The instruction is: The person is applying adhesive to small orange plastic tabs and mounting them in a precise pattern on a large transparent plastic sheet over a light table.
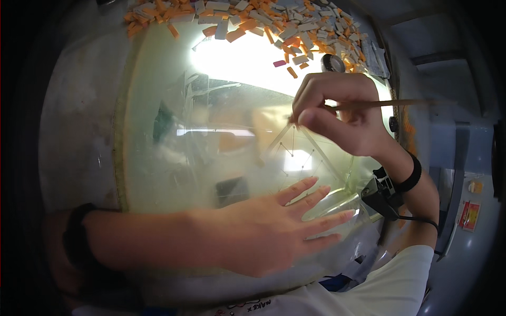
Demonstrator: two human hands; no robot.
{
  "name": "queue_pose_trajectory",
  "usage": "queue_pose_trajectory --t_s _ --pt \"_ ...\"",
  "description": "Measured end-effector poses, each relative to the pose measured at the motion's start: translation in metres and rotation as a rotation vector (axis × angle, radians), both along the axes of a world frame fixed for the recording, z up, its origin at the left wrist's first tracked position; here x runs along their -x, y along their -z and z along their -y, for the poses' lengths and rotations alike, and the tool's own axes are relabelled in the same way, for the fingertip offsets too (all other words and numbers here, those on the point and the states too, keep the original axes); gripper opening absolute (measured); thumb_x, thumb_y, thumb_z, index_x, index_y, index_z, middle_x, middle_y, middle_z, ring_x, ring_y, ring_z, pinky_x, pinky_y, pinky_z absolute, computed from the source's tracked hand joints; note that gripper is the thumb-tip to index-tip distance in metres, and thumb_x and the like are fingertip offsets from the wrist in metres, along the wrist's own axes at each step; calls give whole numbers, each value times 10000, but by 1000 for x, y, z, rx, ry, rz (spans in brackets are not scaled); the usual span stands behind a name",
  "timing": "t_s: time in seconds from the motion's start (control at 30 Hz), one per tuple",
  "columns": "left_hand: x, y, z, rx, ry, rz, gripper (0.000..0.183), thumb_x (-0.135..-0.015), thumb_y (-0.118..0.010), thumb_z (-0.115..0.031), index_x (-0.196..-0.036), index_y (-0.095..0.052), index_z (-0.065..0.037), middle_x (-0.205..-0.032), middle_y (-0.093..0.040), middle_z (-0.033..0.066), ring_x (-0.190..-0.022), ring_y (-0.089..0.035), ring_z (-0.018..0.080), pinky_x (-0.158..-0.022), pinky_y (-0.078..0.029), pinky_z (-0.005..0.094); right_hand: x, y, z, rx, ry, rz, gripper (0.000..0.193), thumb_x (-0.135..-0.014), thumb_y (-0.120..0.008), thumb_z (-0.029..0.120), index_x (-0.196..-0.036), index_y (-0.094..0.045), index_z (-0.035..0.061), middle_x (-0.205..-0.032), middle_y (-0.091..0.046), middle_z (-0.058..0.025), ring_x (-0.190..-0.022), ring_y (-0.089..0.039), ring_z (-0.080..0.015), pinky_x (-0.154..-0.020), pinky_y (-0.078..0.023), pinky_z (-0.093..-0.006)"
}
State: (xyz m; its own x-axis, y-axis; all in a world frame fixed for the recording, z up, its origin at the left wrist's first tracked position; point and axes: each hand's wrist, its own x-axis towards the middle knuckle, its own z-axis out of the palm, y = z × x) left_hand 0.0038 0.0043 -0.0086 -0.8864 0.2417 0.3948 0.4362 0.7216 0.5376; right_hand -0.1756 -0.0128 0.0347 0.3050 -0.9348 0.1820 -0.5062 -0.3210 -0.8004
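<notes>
My left hand [274,226] lies palm down with its fingers spread over a clear sheet [242,168] on a pale glass-like surface. In a pinch, my right hand [342,110] holds a thin brown stick [390,103], its back end pointing right. The front end, near the fingertips, comes down at the sheet; whether it touches cannot be made out. Below those fingertips, a drawing of dots joined by thin lines [293,155] shows on or under the sheet. Two pale slanting strips [321,152] meet close to the stick's front end.
Many small orange and white blocks [295,26] are heaped along the far edge. A round black knob-like thing [333,63] stands beside them. Bright glare covers the far part of the surface. A small black camera [380,195] with a cable sits at my right wrist.
</notes>
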Motion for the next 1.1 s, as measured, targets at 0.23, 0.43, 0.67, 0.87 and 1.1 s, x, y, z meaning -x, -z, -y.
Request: queue_pose_trajectory --t_s 0.23,0.43,0.67,0.87,1.1 --pt "-1 -3 3 -14 12 -30 487 -746 -446 -222 -1201 -419 -51 -1331 -293 148 -1144 -374 386 -988 -231 494 -24 6 4 -129 -65 24 246 -705 -668 32 -534 -493 12 -493 -485 -15 -411 -397 -40 -370 -254 -201" --pt "-1 -2 0 11 -41 -51 460 -738 -440 -235 -1172 -450 -84 -1330 -304 118 -1133 -396 350 -984 -257 482 -20 24 2 20 -31 131 393 -682 -638 -99 -521 -327 79 -455 -411 19 -406 -347 -22 -358 -231 -198" --pt "-1 -1 -1 -9 -39 -55 418 -764 -429 -233 -1162 -461 -108 -1340 -294 103 -1143 -387 348 -987 -252 487 -22 26 -1 140 22 84 379 -700 -558 -142 -518 -307 76 -443 -388 17 -394 -340 -49 -355 -250 -215" --pt "0 -1 -1 -22 -20 -44 404 -775 -419 -234 -1157 -468 -114 -1346 -287 101 -1151 -378 350 -987 -244 497 -22 25 0 155 -17 62 376 -680 -550 -152 -513 -299 73 -441 -387 10 -385 -349 -60 -355 -280 -219" --pt "0 -2 0 -46 -3 -29 409 -773 -424 -241 -1158 -469 -111 -1345 -289 101 -1151 -377 352 -985 -246 500 -21 26 2 200 -66 66 381 -665 -550 -159 -500 -295 71 -434 -379 8 -370 -349 -63 -349 -280 -217"
